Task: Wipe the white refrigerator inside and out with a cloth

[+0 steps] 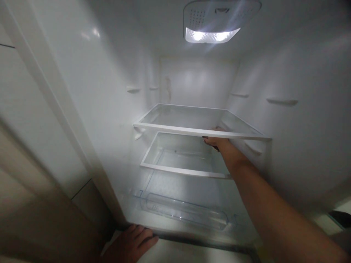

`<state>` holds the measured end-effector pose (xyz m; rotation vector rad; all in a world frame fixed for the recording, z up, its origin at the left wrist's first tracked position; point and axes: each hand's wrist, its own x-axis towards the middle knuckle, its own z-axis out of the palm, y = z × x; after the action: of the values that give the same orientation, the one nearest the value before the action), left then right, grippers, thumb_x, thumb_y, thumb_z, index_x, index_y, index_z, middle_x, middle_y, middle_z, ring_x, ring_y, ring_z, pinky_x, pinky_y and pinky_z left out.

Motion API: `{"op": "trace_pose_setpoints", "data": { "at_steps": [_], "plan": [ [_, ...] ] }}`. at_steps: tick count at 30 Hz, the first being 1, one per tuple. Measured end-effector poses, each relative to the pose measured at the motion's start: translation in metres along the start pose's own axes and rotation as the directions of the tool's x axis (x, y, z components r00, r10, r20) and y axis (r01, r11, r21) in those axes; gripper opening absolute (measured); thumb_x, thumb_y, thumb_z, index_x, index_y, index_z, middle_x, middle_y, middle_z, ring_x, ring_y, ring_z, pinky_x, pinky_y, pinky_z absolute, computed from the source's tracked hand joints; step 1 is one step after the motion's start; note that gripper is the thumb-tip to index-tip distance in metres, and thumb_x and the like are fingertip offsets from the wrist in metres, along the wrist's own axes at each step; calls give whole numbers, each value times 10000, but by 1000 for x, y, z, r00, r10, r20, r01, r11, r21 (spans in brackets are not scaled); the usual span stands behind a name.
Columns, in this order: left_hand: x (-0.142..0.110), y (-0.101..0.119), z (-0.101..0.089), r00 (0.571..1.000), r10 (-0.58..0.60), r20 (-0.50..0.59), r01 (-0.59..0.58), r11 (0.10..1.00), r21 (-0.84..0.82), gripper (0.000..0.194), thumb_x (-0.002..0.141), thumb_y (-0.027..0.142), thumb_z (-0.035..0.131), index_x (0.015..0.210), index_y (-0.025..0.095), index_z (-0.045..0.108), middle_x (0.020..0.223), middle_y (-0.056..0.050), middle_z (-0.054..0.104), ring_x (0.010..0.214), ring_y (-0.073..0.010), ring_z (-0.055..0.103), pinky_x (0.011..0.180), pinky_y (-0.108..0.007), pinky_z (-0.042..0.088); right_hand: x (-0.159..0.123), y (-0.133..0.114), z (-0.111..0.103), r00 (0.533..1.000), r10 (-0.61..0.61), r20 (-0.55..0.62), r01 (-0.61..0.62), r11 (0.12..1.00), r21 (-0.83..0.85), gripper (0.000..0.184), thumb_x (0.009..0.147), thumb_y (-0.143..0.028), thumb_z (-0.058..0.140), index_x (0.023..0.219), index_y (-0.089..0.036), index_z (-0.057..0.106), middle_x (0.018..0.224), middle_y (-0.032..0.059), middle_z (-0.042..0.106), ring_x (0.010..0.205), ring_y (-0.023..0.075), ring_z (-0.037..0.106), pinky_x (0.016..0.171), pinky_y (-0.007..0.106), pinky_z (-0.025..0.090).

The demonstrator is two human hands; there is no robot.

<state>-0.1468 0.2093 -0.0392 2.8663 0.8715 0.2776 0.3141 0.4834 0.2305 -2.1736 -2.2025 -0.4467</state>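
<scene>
I am looking into an open white refrigerator with bare shelves. My right hand (218, 140) reaches in and grips the front edge of the upper glass shelf (178, 116), fingers curled under the white rim. Below it sits a second glass shelf (175, 160), and lower still a clear plastic drawer (183, 212). My left hand (131, 244) rests at the bottom front edge of the fridge, fingers lying flat and slightly spread, holding nothing.
A lit lamp (211, 35) glows in the fridge ceiling. Shelf support ledges (282, 102) stick out from the side walls. A white cabinet panel (33, 120) stands at the left. Floor shows at the lower right.
</scene>
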Motion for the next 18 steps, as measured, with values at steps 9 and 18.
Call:
{"op": "trace_pose_setpoints", "data": {
  "at_steps": [9, 18],
  "plan": [
    [3, 0, -3, 998, 46, -35, -43, 996, 72, 760, 1013, 768, 545, 1677, 427, 402, 1377, -38, 704, 1101, -265, 618, 1009, -353, 493, -8, -7, -10, 1000, 23, -6, -23, 1000, -15, 388, 1066, -400, 611, 1227, -101, 798, 1293, 229, 738, 1185, 390, 712, 1052, 438, 540],
    [2, -4, 6, 999, 35, -19, -34, 998, 57, 696, 1027, 742, 541, 1645, 434, 454, 1360, -42, 700, 1093, -263, 609, 999, -355, 492, -10, -8, -10, 999, 34, 0, -33, 999, -21, 379, 1065, -422, 595, 1222, -156, 814, 1295, 197, 747, 1199, 382, 710, 1082, 439, 540]
  ]
}}
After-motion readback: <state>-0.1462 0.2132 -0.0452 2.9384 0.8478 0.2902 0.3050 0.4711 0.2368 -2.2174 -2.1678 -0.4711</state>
